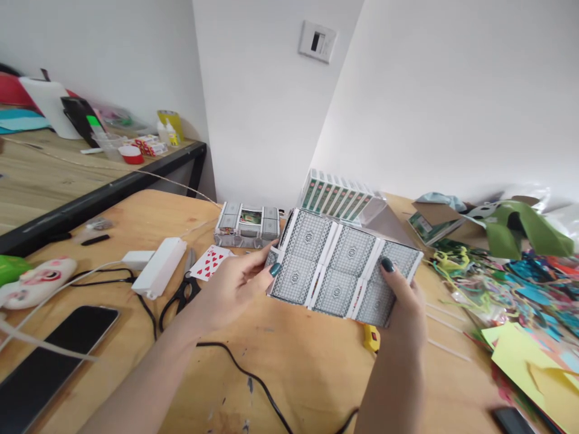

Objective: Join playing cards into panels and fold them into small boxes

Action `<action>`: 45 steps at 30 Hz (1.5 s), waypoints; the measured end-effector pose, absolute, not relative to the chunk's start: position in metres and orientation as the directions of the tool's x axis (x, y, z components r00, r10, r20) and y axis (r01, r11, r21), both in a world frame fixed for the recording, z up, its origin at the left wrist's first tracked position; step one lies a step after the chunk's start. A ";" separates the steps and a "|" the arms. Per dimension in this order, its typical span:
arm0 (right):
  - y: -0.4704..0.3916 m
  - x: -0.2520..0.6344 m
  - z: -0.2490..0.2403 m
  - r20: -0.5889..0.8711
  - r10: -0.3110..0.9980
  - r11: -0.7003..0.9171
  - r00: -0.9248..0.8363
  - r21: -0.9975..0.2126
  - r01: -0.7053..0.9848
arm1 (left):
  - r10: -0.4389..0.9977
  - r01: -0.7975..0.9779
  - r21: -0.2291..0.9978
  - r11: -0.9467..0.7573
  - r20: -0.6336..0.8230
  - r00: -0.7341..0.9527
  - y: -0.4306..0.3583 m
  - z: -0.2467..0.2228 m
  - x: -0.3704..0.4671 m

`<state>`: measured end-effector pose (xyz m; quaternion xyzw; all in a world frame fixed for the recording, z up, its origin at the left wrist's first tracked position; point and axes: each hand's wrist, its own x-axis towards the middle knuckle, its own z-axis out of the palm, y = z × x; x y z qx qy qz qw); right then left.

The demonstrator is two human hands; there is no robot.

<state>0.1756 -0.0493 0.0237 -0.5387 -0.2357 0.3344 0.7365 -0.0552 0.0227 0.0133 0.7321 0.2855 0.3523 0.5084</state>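
Observation:
Above the table, a box covered in grey-patterned playing cards [337, 265] is held tilted between both hands. My left hand [246, 274] grips its left end, thumb on the card face and fingers behind. At the right end my right hand [404, 295] has its thumb pressed on top, the other fingers hidden beneath. Behind it on the table sits a second card-covered box [260, 224] with an opening in its top. A loose heart playing card [211, 263] lies face up by black-handled scissors [184, 289], left of my left hand.
A row of card packs [337, 196] stands against the wall. A phone [58, 361], white power adapter [160, 265] and cables occupy the left. A yellow cutter [371, 337] lies below the box; paper scraps [520, 295] and yellow sheets [520, 355] cover the right.

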 end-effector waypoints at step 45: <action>-0.060 0.185 0.030 0.088 0.633 0.214 0.769 -0.975 -0.065 | 0.807 0.035 0.930 -0.365 0.298 0.509 0.027 -0.008 -0.036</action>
